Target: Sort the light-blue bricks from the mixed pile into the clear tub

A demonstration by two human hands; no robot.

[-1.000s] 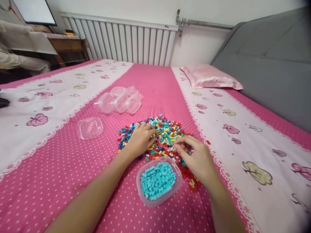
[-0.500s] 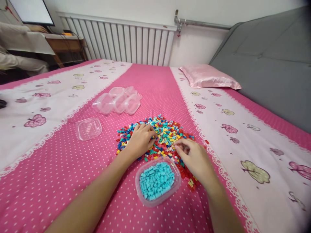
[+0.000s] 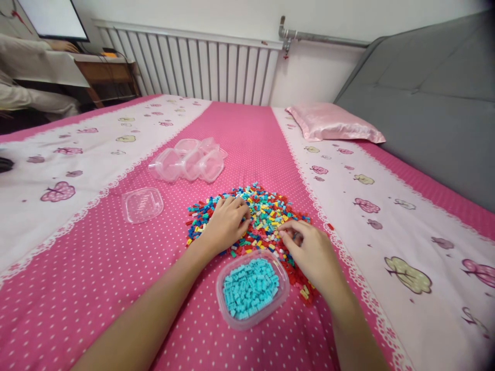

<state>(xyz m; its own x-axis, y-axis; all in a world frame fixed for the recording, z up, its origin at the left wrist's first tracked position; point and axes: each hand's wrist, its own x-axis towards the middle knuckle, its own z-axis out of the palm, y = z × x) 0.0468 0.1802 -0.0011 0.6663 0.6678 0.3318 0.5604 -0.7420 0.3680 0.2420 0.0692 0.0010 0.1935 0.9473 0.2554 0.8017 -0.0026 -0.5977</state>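
A heap of small multicoloured building bricks [image 3: 266,216] is spread on the pink dotted bedspread. My left hand [image 3: 228,221] rests on the left part of the heap, its fingers curled down among the bricks; the fingertips are partly hidden. Over the heap's right side, my right hand [image 3: 309,247] has thumb and forefinger pinched together; whatever is between them is too small to make out. Between my forearms, in front of the heap, stands a clear plastic container [image 3: 253,322] filled with light-blue bricks [image 3: 251,288].
Several clear plastic containers [image 3: 189,162] lie grouped beyond the heap to the left, with a clear lid [image 3: 143,205] nearer. A pink pillow [image 3: 334,122] lies by the grey headboard [image 3: 425,87]. Another person's arm [image 3: 27,45] is at a desk, far left.
Both hands stay almost where they were over the heap. The whole view has shifted very slightly.
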